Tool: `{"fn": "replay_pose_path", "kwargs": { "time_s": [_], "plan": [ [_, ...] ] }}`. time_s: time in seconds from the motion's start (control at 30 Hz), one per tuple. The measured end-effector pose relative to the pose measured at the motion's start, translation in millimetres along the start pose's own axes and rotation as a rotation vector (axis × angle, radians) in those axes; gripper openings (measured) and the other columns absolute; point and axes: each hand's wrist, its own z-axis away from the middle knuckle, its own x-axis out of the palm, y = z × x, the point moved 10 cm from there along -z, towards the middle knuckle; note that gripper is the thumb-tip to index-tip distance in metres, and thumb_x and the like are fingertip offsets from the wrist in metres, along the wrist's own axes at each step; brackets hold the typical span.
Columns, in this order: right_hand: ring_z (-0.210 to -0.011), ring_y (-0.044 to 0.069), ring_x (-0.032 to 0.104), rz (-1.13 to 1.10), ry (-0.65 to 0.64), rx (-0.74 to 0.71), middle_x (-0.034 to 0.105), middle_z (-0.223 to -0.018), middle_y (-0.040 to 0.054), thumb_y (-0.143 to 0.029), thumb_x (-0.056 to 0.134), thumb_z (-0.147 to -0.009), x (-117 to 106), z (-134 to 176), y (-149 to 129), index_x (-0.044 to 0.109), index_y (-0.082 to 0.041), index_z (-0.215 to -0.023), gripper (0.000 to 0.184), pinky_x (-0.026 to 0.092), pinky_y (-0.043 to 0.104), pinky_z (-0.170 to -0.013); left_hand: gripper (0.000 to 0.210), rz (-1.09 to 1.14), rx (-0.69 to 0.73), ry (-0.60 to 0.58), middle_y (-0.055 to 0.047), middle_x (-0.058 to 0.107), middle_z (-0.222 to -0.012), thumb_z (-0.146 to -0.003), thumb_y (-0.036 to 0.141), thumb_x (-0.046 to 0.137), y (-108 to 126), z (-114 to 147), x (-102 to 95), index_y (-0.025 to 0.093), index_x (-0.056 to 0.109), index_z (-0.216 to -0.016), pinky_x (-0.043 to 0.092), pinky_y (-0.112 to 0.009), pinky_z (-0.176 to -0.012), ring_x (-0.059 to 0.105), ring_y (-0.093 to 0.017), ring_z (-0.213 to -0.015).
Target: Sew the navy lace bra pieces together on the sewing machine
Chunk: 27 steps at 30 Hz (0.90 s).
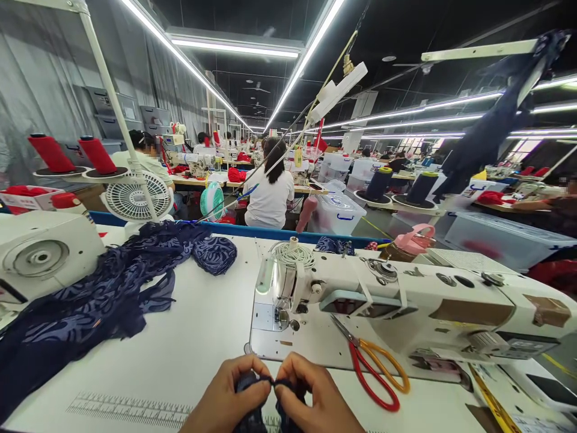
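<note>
Low in the middle of the view, my left hand (238, 394) and my right hand (306, 391) meet fingertip to fingertip. Both pinch a piece of dark navy fabric (253, 415), which hangs down between and below them; its lower part runs out of view. The two hands are over the white table, just in front of a white sewing machine (360, 294). Scissors (367, 361) with one red and one orange handle lie on the machine bed, right of my right hand. A long heap of navy patterned fabric (112, 288) spreads across the table at left.
A printed ruler (130, 409) marks the table's front. Another sewing machine (42, 255) stands at far left, near a white fan (137, 195). Thread cones (378, 183) sit on stands behind. A seated person in white (270, 192) and lidded plastic boxes (338, 210) are beyond the table.
</note>
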Motion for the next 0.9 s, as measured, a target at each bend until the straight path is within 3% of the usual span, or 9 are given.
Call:
{"fn": "replay_pose_path", "kwargs": {
  "time_s": [0.03,0.13,0.3,0.5,0.73,0.9],
  "plan": [
    [-0.065,0.012,0.044,-0.006,-0.002,0.008,0.046,-0.067,-0.0059,-0.024,0.058,-0.08,0,0,3,0.058,-0.022,-0.083,0.003,0.034,0.023,-0.061,0.032,-0.002,0.012,-0.001,0.005,0.046,-0.067,-0.072,0.047,0.073,3,0,0.7,0.018,0.064,-0.083,0.033,-0.023,-0.063,0.042,-0.013,-0.064],
    [-0.067,0.013,0.046,-0.014,-0.004,0.027,0.047,-0.069,-0.0057,-0.025,0.06,-0.079,1,-2,11,0.066,-0.023,-0.101,0.023,0.036,0.024,-0.064,0.028,-0.005,0.026,-0.007,0.006,0.043,-0.067,-0.073,0.043,0.07,7,-1,2.5,0.018,0.058,-0.08,0.03,-0.023,-0.061,0.037,-0.012,-0.064],
    [-0.066,0.013,0.044,-0.019,-0.032,0.039,0.046,-0.066,-0.0053,-0.023,0.056,-0.08,5,-4,13,0.065,-0.02,-0.08,0.01,0.034,0.024,-0.063,0.024,-0.049,0.033,-0.058,0.006,0.043,-0.066,-0.073,0.038,0.066,1,-6,5.3,0.017,0.058,-0.081,0.03,-0.024,-0.061,0.037,-0.012,-0.064],
    [-0.068,0.013,0.046,-0.034,0.001,0.074,0.049,-0.068,-0.0047,-0.023,0.057,-0.077,0,-3,14,0.06,-0.02,-0.076,0.005,0.034,0.025,-0.063,0.036,-0.133,-0.017,-0.029,0.001,0.053,-0.083,-0.073,0.039,0.066,-13,-8,-2.7,0.018,0.068,-0.102,0.037,-0.026,-0.07,0.05,-0.017,-0.077],
    [-0.068,0.014,0.044,-0.034,-0.02,0.11,0.046,-0.067,-0.0045,-0.026,0.059,-0.076,-1,-3,15,0.061,-0.019,-0.075,0.008,0.033,0.026,-0.062,0.028,-0.083,0.012,-0.068,0.003,0.052,-0.073,-0.074,0.042,0.066,-6,-8,3.2,0.017,0.064,-0.085,0.035,-0.024,-0.065,0.046,-0.014,-0.07],
    [-0.064,0.011,0.039,-0.131,-0.051,0.149,0.043,-0.065,-0.0063,-0.027,0.063,-0.077,3,-5,25,0.061,-0.019,-0.076,0.008,0.029,0.024,-0.058,0.031,0.004,-0.046,-0.085,0.004,0.05,-0.067,-0.073,0.045,0.069,-9,-9,5.9,0.016,0.06,-0.08,0.031,-0.023,-0.059,0.042,-0.012,-0.063]
  ]
}}
